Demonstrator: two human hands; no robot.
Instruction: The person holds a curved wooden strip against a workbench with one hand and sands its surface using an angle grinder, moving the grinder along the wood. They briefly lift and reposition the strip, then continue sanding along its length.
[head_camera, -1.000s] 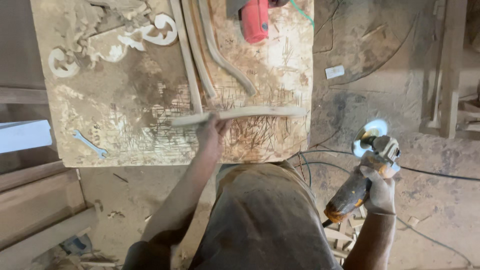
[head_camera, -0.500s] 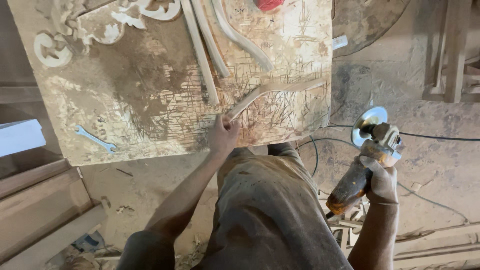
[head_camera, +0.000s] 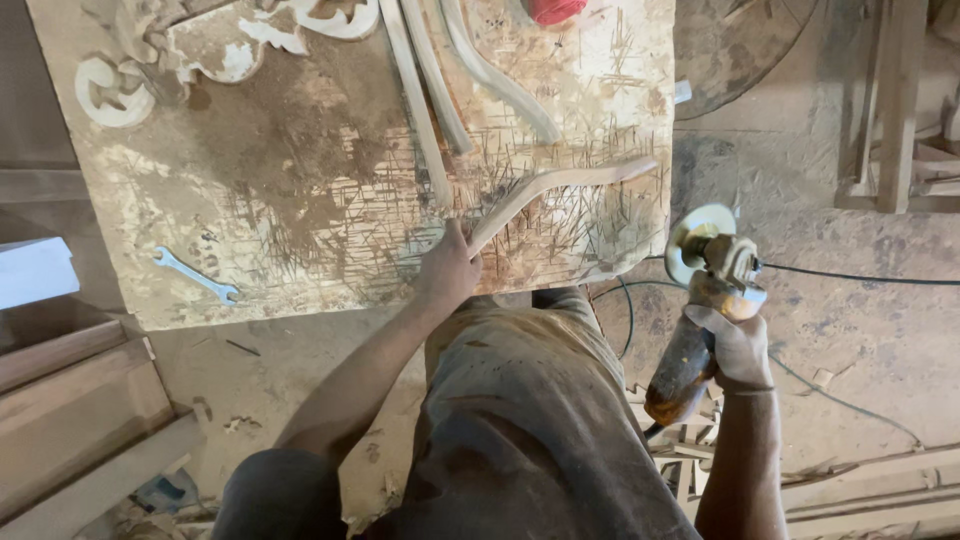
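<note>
My left hand presses on the near end of a curved wooden strip that lies on the scarred workbench. The strip runs up and to the right toward the bench's right edge. My gloved right hand grips an angle grinder by its body, held off the bench to the right, low beside my hip. The grinder's disc points up, and its cable trails right.
Several other curved wooden strips lie at the bench's top middle. Pale carved scroll pieces sit at top left, a spanner at bench left, a red tool at the top edge. Timber planks stack at left, offcuts on the floor.
The curved strip has swung from lying level to slanting up-right under my left hand. The view has shifted closer to the bench. The grinder stays in my right hand off to the side.
</note>
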